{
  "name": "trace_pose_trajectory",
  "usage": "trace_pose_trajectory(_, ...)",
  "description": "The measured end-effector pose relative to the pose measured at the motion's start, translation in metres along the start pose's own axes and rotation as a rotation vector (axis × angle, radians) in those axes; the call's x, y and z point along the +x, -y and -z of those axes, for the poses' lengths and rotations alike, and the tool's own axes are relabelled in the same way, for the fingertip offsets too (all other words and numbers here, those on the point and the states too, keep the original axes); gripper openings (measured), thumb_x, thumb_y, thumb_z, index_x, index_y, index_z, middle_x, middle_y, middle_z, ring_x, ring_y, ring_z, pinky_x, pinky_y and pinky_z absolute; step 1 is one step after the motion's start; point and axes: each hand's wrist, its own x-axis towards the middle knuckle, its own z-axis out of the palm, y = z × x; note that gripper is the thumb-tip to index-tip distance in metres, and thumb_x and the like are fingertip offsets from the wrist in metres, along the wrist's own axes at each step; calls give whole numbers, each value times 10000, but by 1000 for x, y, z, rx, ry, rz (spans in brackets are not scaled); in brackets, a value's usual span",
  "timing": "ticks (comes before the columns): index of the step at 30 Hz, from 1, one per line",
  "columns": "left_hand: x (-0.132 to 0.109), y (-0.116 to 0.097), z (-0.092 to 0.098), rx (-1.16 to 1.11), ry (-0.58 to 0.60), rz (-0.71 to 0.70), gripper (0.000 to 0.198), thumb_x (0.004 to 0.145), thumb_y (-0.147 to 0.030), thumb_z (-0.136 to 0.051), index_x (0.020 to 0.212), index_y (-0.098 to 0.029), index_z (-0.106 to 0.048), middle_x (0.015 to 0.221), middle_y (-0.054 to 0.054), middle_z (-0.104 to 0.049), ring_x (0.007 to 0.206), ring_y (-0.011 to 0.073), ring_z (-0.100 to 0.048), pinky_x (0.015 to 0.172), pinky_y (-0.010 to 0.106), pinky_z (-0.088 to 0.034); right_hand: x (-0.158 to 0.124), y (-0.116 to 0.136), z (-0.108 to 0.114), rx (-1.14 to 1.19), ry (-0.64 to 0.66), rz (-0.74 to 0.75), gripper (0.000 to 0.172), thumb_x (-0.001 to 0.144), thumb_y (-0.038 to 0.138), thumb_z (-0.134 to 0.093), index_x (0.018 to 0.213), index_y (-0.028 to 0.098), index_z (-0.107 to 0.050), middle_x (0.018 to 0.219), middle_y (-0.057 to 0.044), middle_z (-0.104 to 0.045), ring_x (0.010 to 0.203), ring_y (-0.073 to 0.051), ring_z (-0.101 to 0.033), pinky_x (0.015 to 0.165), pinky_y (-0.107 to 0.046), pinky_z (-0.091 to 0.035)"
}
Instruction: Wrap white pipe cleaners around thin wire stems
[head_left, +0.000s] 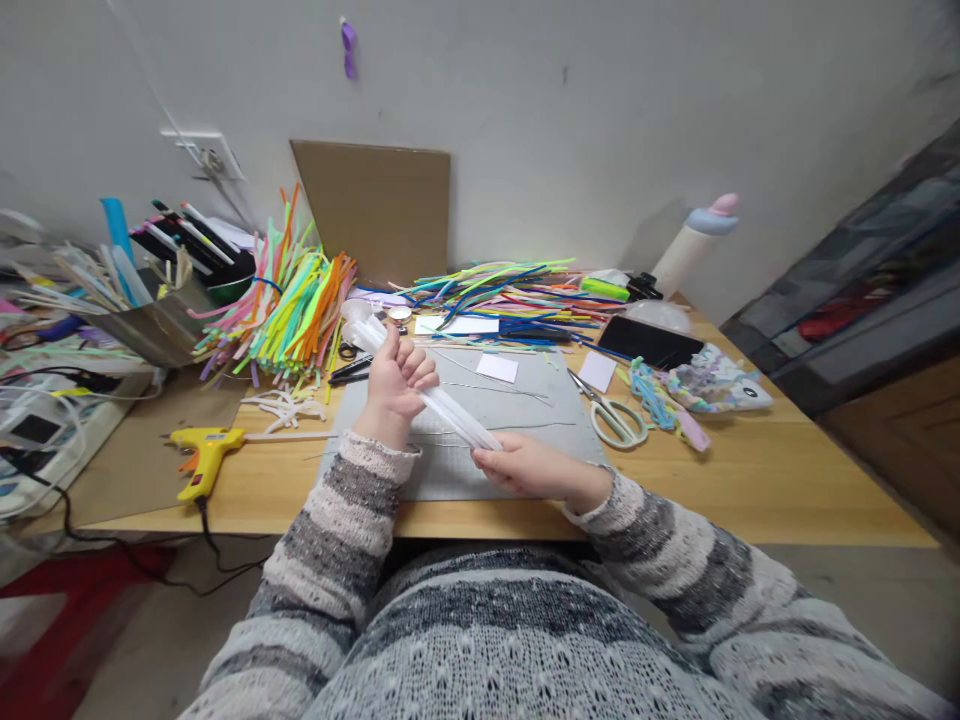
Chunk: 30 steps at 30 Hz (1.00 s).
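My left hand is closed, fingers curled and thumb up, around a long, narrow bundle of white strips that looks partly wrapped in clear plastic. The bundle slants down to the right. At its lower end my right hand pinches it between thumb and fingers. Both hands are over a grey board. Several thin wires lie on that board, along with a small white card. What the strips are made of is hard to make out.
Left of the board rests a yellow glue gun with its cord. Scissors, a phone and a patterned pouch lie to the right. Behind are coloured pipe cleaners, a cardboard sheet and a white bottle.
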Motion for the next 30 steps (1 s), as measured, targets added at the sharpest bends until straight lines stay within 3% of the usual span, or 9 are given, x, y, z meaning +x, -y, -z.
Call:
trace_pose_trajectory(7, -16, 22, -17, -59, -86, -21, 539, 904, -455, -376, 471, -182, -209, 393, -79, -113, 303, 64, -163, 311, 180, -131, -29, 10, 11, -174, 14, -55, 233, 874, 382, -426, 747, 195, -368, 549, 79, -355, 418, -44, -279, 377, -175, -225)
trace_pose_trajectory(10, -18, 20, -19, -95, -120, -18, 532, 917, -434, -352, 471, -182, -205, 397, -72, -130, 315, 68, -175, 318, 185, -166, -38, 18, 21, -251, 14, -36, 214, 880, 353, -419, 744, 197, -368, 549, 76, -342, 447, -55, -285, 407, -181, -242)
trace_pose_trajectory(14, -22, 16, -18, -81, -151, -30, 535, 916, -426, -350, 466, -184, -188, 400, -74, -67, 312, 75, -115, 316, 198, -115, -43, 25, 37, -411, 36, -56, 185, 880, 340, -418, 770, 194, -392, 592, 66, -342, 495, -66, -293, 457, -194, -281)
trace_pose_trajectory(19, -30, 24, -25, -25, -187, -103, 532, 908, -443, -353, 473, -181, -196, 402, -73, -73, 308, 73, -123, 331, 203, -79, -44, 31, 54, -741, 93, -45, 152, 817, 336, -514, 818, 184, -523, 733, -5, -529, 633, -117, -442, 595, -250, -358)
trace_pose_trajectory(22, -29, 37, -37, 1, -198, -188, 538, 895, -462, -376, 472, -179, -204, 390, -73, -88, 299, 69, -146, 340, 209, -80, -38, 42, 54, -917, -66, 78, 436, 671, 415, -698, 1021, 191, -565, 833, -73, -603, 733, -194, -519, 659, -311, -384)
trace_pose_trajectory(24, -23, 46, -48, 13, -184, -233, 542, 891, -473, -384, 471, -179, -207, 381, -74, -100, 294, 67, -151, 344, 214, -86, -26, 51, 49, -933, -201, 276, 642, 620, 443, -743, 1163, 194, -508, 946, -116, -608, 830, -243, -532, 716, -353, -395)
trace_pose_trajectory(25, -20, 49, -53, 14, -172, -258, 543, 894, -472, -379, 471, -180, -205, 378, -74, -106, 293, 66, -151, 346, 216, -90, -18, 56, 46, -915, -243, 369, 655, 641, 448, -728, 1195, 203, -481, 1000, -127, -600, 860, -253, -531, 733, -367, -398)
trace_pose_trajectory(28, -7, 47, -68, -11, -137, -371, 543, 911, -459, -341, 469, -180, -195, 369, -69, -119, 293, 65, -147, 350, 221, -99, 11, 66, 40, -810, -316, 545, 283, 834, 309, -531, 1101, 225, -495, 939, -85, -595, 799, -212, -524, 697, -346, -399)
trace_pose_trajectory(30, 2, 34, -70, -28, -137, -436, 545, 917, -460, -317, 467, -179, -192, 365, -65, -124, 299, 66, -142, 348, 222, -98, 25, 66, 43, -843, -361, 576, 137, 878, 265, -456, 995, 226, -517, 840, -56, -581, 723, -187, -496, 646, -314, -371)
